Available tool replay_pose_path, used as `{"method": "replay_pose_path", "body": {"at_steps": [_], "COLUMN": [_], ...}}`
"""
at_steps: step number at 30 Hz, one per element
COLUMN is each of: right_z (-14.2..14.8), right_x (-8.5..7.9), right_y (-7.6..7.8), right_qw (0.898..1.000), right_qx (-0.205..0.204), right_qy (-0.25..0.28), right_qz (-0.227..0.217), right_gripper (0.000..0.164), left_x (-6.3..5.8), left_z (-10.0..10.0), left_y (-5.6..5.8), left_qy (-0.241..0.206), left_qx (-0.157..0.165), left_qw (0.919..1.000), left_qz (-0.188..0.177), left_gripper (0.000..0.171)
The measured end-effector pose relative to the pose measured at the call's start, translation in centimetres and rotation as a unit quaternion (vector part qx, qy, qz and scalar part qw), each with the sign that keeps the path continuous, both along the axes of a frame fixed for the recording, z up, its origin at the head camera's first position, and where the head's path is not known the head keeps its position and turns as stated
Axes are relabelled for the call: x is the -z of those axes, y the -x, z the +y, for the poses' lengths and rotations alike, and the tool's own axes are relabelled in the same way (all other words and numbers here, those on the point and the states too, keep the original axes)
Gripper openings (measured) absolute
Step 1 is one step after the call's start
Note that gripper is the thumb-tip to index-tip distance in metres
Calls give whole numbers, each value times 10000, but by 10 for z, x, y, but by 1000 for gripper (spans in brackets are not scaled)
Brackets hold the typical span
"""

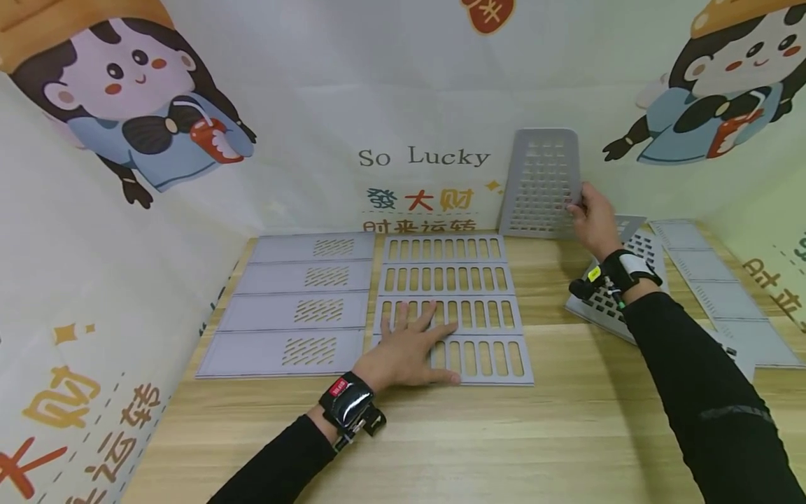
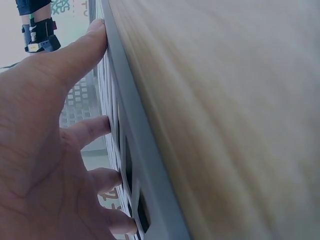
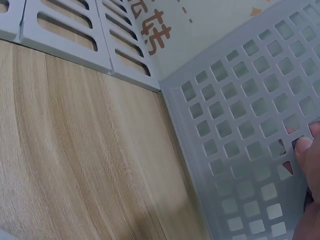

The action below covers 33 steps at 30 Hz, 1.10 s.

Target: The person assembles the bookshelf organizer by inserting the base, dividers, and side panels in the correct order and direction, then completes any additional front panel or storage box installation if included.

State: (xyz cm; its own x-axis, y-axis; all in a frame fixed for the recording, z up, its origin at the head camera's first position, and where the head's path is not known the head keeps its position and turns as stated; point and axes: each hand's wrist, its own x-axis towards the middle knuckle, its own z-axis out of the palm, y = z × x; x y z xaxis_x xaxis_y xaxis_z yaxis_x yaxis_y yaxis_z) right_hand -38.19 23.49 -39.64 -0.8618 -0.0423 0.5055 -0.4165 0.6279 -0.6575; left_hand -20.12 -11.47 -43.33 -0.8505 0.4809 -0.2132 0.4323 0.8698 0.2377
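Note:
My left hand (image 1: 406, 350) lies with fingers spread on the near part of a column of grey slotted panels (image 1: 447, 280). In the left wrist view its fingertips touch the slotted face, and the thumb (image 2: 85, 47) rests along the panel's edge. My right hand (image 1: 595, 220) grips the right edge of a grey panel with small square holes (image 1: 541, 182). That panel stands nearly upright by the back sheet, its lower edge at the far end of the slotted column. The right wrist view shows a thumb (image 3: 305, 147) on its face.
Left of the slotted column lies a column of grey panels with slanted slits (image 1: 290, 301). Under my right forearm, more square-holed panels (image 1: 648, 248) lie overlapping on the wooden table (image 1: 504, 441). Plain grey panels (image 1: 724, 287) lie at the far right. A printed sheet (image 1: 315, 91) rises behind the table.

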Motion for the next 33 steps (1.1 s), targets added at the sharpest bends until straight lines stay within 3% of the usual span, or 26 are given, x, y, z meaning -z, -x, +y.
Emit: {"method": "replay_pose_path", "body": {"at_steps": [13, 18, 33], "right_z": [2, 3, 4], "right_x": [-2, -6, -12], "right_y": [1, 2, 10], "right_qw": [9996, 9981, 9957], "right_qx": [-137, -219, -247], "right_qy": [-52, -106, -175], "right_qz": [-254, -567, -873], "right_gripper": [4, 17, 20], "left_x": [-2, -3, -5], "left_z": [0, 0, 1], "left_y": [-1, 0, 2], "left_qy": [-172, -357, -262], "left_qx": [-76, -175, -114], "left_qw": [9998, 9990, 9993], "left_qz": [-107, -185, -228], "left_gripper": [91, 92, 93]}}
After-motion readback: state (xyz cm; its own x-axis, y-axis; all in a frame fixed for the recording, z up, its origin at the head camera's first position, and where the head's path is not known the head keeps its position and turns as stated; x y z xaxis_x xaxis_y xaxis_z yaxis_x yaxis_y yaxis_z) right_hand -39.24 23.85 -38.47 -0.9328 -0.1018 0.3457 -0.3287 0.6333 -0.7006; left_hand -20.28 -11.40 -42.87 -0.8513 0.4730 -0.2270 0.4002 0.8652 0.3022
